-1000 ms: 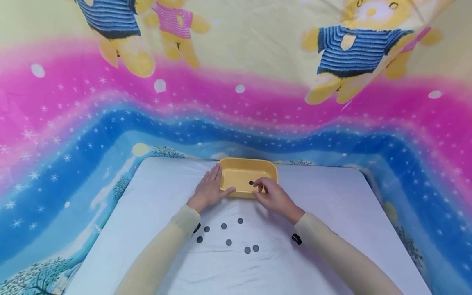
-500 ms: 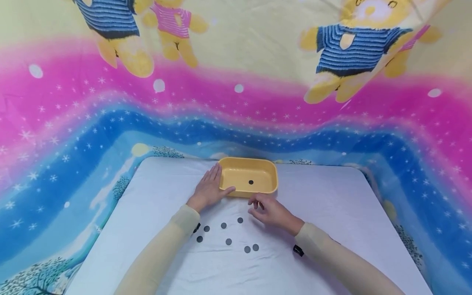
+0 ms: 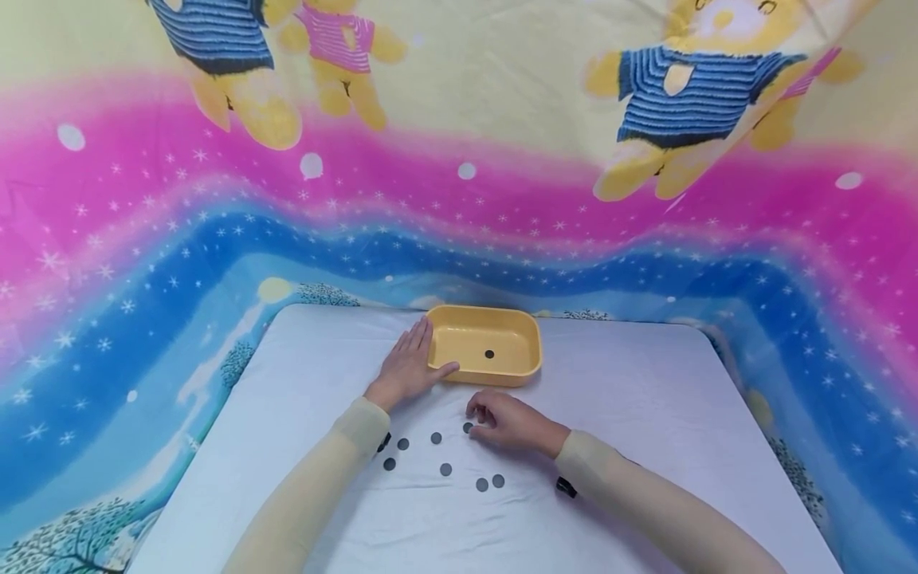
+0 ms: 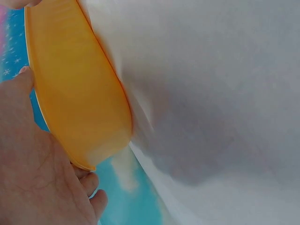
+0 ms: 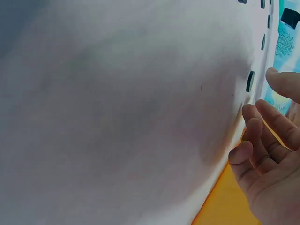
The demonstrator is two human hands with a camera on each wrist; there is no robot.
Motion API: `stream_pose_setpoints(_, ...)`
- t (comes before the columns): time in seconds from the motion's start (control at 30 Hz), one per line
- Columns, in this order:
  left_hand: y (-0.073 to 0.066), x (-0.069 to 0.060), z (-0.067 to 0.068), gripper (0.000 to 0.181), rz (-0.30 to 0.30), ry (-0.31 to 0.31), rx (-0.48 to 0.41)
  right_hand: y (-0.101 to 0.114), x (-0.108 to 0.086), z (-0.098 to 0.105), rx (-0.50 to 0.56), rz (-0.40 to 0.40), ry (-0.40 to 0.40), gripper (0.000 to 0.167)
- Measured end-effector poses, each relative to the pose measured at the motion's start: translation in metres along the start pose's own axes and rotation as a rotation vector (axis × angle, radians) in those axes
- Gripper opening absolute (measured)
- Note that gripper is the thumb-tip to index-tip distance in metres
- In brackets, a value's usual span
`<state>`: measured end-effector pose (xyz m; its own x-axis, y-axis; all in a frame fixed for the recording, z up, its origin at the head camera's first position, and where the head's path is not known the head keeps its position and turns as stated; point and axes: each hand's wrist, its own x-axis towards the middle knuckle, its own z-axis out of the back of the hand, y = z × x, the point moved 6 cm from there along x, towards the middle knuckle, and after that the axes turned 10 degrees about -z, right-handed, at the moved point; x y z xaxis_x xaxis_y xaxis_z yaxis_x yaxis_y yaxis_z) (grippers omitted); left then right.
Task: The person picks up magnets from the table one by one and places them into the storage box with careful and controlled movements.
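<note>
A yellow rectangular box (image 3: pixel 534 363) stands at the far side of the white-covered table, with one dark round disc (image 3: pixel 489 354) inside. My left hand (image 3: pixel 409 368) rests against the box's left end, fingers straight along it and thumb on the front rim. Just in front of the box is my right hand (image 3: pixel 518 422), fingers loosely bent. Its thumb and fingertips are apart around another dark disc (image 3: pixel 468 428) lying on the cloth. In the right wrist view that disc (image 5: pixel 250 81) sits near the gap between thumb and fingers, and nothing is gripped.
Several more dark discs (image 3: pixel 446 469) lie scattered on the white cloth (image 3: pixel 631 375) between the forearms. A printed fabric wall (image 3: pixel 459 255) with bears and snowflakes encloses the table's back and sides.
My right hand has come out of the box and moved toward me and slightly left, to the nearest disc on the cloth. My left hand and the disc in the box stay put.
</note>
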<state>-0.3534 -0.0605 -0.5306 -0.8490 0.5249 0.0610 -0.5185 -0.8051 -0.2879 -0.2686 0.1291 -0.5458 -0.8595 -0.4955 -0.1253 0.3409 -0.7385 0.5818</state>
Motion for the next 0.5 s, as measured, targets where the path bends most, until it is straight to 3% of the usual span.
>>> stream_pose_setpoints(0.5, -0.0014, 0.0003, 0.0023, 0.113, 0.003, 0.006, -0.014, 0.0030, 0.0088, -0.0095, -0.089, -0.068, 0.010, 0.021)
